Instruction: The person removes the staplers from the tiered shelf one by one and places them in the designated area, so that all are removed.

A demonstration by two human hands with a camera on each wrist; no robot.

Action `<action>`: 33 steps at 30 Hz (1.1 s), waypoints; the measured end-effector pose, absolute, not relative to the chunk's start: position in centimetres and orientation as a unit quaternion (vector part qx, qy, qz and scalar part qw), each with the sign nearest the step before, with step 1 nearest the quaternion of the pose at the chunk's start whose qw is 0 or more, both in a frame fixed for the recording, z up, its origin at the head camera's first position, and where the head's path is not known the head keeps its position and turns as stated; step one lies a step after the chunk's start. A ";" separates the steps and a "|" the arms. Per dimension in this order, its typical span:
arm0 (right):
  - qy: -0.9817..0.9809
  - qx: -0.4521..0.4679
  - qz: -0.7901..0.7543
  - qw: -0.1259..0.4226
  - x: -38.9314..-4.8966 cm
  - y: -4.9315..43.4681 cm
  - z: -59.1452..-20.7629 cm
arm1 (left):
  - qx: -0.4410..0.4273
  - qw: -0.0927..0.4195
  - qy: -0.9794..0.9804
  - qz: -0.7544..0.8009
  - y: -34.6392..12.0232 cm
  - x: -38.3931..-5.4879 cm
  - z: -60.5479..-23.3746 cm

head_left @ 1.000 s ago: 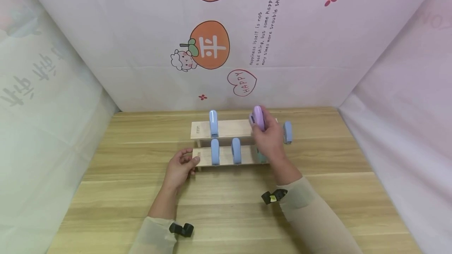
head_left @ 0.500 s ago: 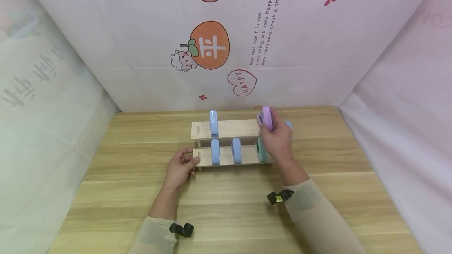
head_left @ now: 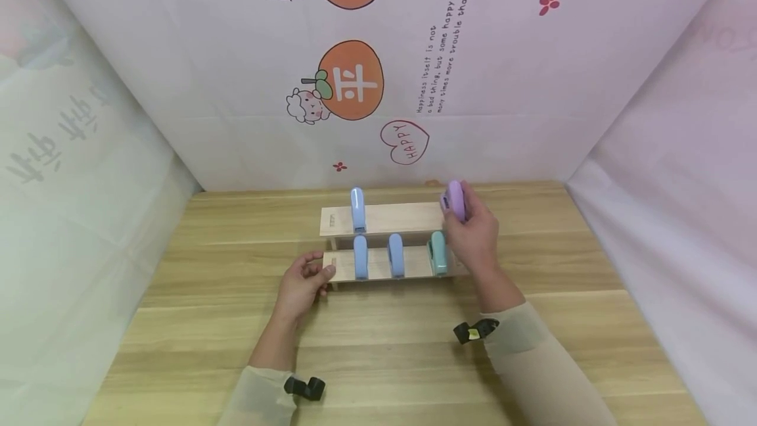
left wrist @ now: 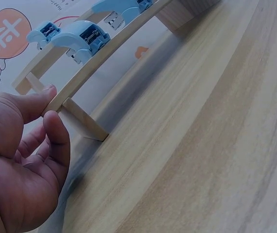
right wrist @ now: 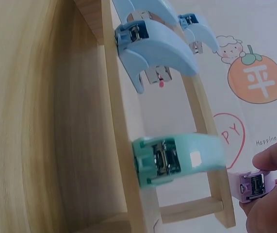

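Observation:
My right hand (head_left: 478, 234) grips a purple stapler (head_left: 455, 200) at the right end of the rear board (head_left: 403, 217) of a two-level wooden rack. In the right wrist view, the purple stapler (right wrist: 252, 186) shows right by the rear board's end, fingers around it. At the rack's other end, my left hand (head_left: 298, 288) pinches the front board's left corner between thumb and finger, as the left wrist view shows. Two blue staplers (head_left: 361, 257) and a green stapler (head_left: 438, 254) stand on the front board (head_left: 417, 261). Another blue stapler (head_left: 357, 209) stands on the rear board's left part.
The rack rests on a wood-grain table (head_left: 378, 347), near its back edge. White printed cloth (head_left: 485, 117) hangs directly behind, and pale cloth walls (head_left: 668, 169) close in both sides.
My right hand has moved rightward with the purple stapler, uncovering the green one. A blue stapler on the table to the right is now hidden behind that hand. The left hand has stayed put.

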State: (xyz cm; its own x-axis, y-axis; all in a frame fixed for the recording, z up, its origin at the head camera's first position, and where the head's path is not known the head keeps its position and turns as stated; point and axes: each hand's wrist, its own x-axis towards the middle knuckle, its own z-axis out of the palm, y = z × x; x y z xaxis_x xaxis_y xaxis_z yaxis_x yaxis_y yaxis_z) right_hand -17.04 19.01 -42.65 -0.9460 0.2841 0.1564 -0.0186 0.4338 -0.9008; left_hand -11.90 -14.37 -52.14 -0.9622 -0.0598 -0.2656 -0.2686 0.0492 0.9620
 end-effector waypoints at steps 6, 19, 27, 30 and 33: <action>-0.836 -0.090 0.523 0.143 -17.1 19.7 -42.8 | -0.115 0.079 0.718 0.682 -14.4 -11.9 -52.1; -0.830 -0.106 0.523 0.160 -17.1 21.1 -43.5 | -0.115 0.073 0.717 0.684 -14.4 -11.9 -52.2; -0.837 -0.116 0.512 0.154 -17.3 22.2 -43.5 | -0.121 0.081 0.712 0.687 -14.3 -12.0 -52.2; -0.840 -0.117 0.507 0.155 -17.3 22.6 -43.6 | -0.124 0.088 0.713 0.685 -14.3 -11.9 -51.9; -0.839 -0.115 0.506 0.164 -17.3 22.8 -43.7 | -0.125 0.094 0.714 0.683 -14.1 -11.8 -51.0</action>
State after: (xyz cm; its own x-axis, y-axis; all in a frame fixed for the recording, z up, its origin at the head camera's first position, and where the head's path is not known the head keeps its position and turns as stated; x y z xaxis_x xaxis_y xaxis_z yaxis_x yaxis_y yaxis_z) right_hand -17.35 22.78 -43.66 -0.9201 0.3583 0.1584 0.0274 0.4622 -0.8864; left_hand -11.75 -14.13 -50.97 -0.9509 -0.0508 -0.3054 -0.3074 0.0365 0.9509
